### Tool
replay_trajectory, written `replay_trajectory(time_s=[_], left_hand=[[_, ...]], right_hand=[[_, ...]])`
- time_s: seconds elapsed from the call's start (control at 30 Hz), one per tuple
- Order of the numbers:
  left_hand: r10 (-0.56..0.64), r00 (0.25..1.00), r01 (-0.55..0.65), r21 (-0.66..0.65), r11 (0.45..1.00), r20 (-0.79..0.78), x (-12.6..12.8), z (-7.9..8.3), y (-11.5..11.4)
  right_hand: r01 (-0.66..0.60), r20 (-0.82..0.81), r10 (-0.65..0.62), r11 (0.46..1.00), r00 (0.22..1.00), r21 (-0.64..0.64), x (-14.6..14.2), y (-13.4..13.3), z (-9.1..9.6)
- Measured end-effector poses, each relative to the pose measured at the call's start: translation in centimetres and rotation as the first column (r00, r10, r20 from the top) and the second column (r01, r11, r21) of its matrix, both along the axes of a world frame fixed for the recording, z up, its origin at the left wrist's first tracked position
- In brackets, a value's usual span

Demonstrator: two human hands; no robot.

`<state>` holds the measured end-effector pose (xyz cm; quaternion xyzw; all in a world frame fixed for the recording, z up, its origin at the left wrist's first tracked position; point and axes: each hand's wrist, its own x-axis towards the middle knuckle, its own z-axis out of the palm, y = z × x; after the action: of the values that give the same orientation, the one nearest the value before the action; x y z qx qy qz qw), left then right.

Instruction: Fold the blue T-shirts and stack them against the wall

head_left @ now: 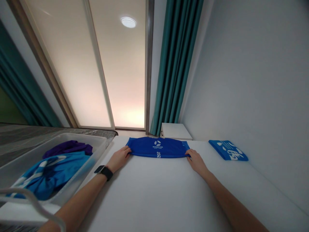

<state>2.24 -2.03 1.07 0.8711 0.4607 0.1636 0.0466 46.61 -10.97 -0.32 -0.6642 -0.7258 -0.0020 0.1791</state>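
White tabletop (pixel 154 193) fills the foreground, with two bare forearms reaching along it from the near edge. A black smartwatch (pixel 103 172) circles the left wrist. Well apart on the tabletop, the left hand (pixel 118 159) and right hand (pixel 197 162) sit at opposite ends of a folded royal-blue garment (pixel 158 147), their fingers (pixel 126 150) against the cloth. Whether they pinch it or only press it flat cannot be told from here. The garment lies flat across the far part of the tabletop, between the hands, showing a white logo and the printed figures "202".

Beside the tabletop's left edge, a curved white rod (pixel 29 201) crosses the nearest corner of the scene. Just past it stands a white plastic bin (pixel 83 175) holding a crumpled blue-and-white garment (pixel 49 174) and a purple garment (pixel 67 148). Toward the tabletop's far right corner, a blue folded piece (pixel 228 150) with white print lies near a pale wall (pixel 248 80).

Beyond the tabletop's far edge stands a small white cabinet (pixel 175 131), with a teal curtain (pixel 177 61) hanging behind it. To the curtain's left, a frosted glass panel (pixel 96 71) reflects a round ceiling light (pixel 128 22).
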Motion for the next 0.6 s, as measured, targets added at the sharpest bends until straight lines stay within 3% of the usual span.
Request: replay_trajectory(time_s=[0.23,0.43,0.6], left_hand=[[0.026,0.998,-0.026,-0.004,1.0,0.063,0.0,0.3,-0.2],[0.022,1.0,-0.022,-0.004,1.0,0.006,0.3,0.6,-0.5],[-0.015,0.998,0.018,0.055,0.998,-0.069,0.2,1.8,-1.3]], right_hand=[[0.0,-0.013,0.0,1.0,1.0,-0.006,0.2,0.1,0.3],[0.028,0.015,-0.028,0.999,0.999,-0.02,-0.6,-0.3,0.3],[0.05,0.128,-0.046,0.998,0.991,-0.031,-1.3,-1.1,1.9]])
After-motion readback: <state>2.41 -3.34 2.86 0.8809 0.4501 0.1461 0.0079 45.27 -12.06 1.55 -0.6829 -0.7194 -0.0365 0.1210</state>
